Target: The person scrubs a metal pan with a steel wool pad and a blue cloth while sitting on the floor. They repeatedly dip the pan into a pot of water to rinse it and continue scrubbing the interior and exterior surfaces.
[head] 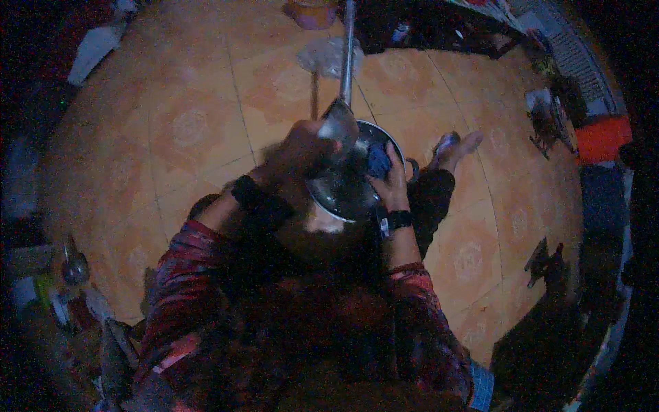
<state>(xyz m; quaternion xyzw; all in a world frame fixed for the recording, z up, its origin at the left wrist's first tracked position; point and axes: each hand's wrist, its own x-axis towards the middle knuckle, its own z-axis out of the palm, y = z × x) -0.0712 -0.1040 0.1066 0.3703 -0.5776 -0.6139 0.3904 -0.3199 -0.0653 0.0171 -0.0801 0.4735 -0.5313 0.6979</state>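
Note:
A round dark pan or pot [337, 198] with a shiny rim lies over my lap, and a loop handle shows at its right side. My right hand [394, 177] reaches over its right rim, its fingers around a bluish crumpled thing [379, 160], perhaps a cloth or a scrubber. At the upper left of the vessel, my left hand [309, 139] is blurred and closed about a greyish metallic thing [340, 126], whose kind I cannot tell. A long metal pole [348, 56] runs up from beside that thing; whether the two are joined is unclear.
Tiled floor [195, 118] surrounds me. A clear plastic-like thing [327, 55] and an orange container [311, 14] lie ahead. My bare foot [458, 149] is at the right. Dark clutter and a red item [603, 138] line the right edge; more objects stand at the lower left.

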